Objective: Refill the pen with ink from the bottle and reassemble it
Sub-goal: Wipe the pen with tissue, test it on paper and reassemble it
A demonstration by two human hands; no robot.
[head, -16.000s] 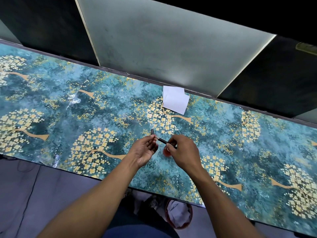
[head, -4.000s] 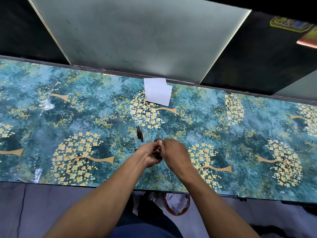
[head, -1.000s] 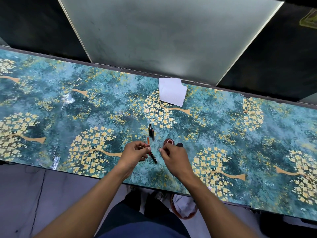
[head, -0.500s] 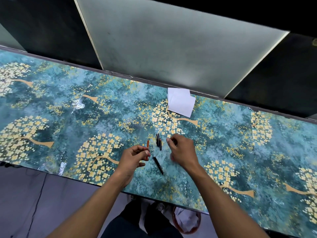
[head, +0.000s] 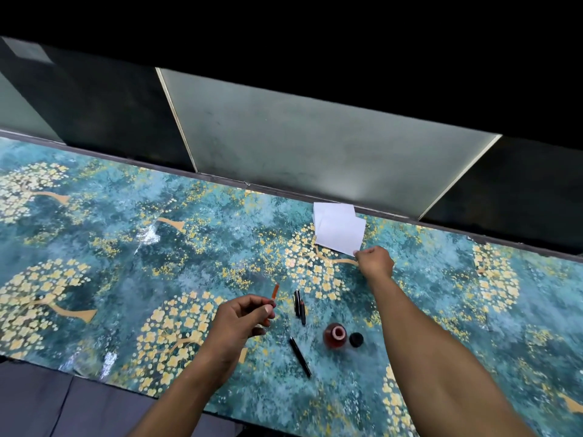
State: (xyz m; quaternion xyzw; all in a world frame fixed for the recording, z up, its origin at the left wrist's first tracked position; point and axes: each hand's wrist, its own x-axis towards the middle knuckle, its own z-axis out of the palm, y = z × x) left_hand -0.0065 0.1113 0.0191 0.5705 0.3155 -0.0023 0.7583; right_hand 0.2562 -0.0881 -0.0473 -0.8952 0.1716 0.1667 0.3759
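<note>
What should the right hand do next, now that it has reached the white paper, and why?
Probably pull one white paper toward the pen parts. The right hand pinches its near corner, while the left hand holds the orange refill tube and the ink bottle stands open, so wiping seems likely.

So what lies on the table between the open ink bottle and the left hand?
In the head view, one black pen part lies on the table between the ink bottle and left hand.

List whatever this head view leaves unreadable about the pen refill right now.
- Ink level in the ink bottle: seen from above, too small.
- Lower end of the red refill tube: covered by the left hand.
- Whether the right hand grips the white paper or only touches its corner: fingertips hidden.
- Which pen parts lie there: too small.
</note>
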